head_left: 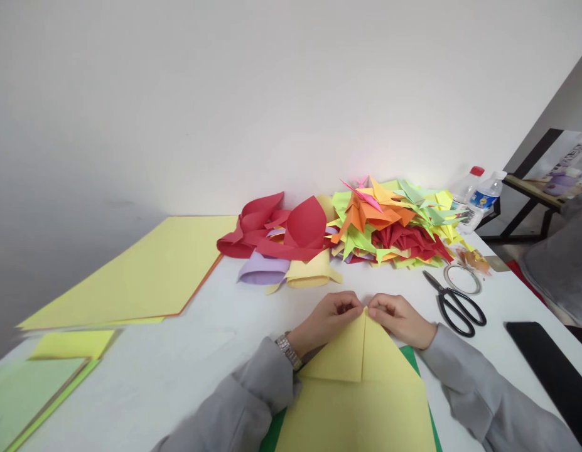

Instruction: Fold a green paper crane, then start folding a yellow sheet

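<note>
A large sheet of pale yellow paper (356, 411) lies in front of me, its two top corners folded inward to meet along a centre line and form a point. My left hand (329, 319) pinches the left side of that point, with thumb and fingers pressed together. On the other side of the tip, my right hand (400, 317) pinches the paper too. Both hands nearly meet at the peak. Beneath the yellow paper, green paper (409, 356) shows at its edges.
Stacked yellow sheets (144, 270) and green paper (31, 395) lie left. Behind my hands stand red folded paper shapes (306, 226) and a heap of colourful folded paper (389, 226). Scissors (453, 304), a tape roll (463, 280), a black flat object (545, 370) and bottles (486, 191) are right.
</note>
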Available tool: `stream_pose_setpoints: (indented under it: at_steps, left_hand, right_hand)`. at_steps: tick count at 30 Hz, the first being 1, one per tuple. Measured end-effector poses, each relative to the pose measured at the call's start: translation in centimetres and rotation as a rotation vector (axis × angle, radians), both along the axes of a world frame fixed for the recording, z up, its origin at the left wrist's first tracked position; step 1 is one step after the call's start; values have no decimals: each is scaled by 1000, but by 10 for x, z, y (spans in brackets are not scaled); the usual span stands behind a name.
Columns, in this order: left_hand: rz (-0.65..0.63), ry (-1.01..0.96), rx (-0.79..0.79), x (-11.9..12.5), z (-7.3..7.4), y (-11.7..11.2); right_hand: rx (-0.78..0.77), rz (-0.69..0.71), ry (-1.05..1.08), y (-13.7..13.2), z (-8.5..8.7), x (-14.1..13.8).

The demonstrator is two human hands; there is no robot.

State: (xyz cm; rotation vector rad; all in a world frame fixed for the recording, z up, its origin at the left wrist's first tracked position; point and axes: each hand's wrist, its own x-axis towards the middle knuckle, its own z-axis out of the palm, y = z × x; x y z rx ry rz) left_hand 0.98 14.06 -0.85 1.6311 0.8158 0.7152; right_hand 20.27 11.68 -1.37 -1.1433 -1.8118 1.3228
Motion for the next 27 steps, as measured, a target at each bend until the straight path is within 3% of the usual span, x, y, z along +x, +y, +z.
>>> stream_pose_setpoints:
  at_steps: [5, 10, 27]
  left_hand:
    - [-43, 26, 39, 2, -3, -1]
    - [-66, 36, 52, 1, -7, 0]
    - [-89, 38, 28, -4, 1, 1]
  right_hand:
    - [238, -29, -144, 0, -2, -3]
    - [273, -17, -154, -2, -5, -4]
    - [104, -128, 46, 5, -6, 5]
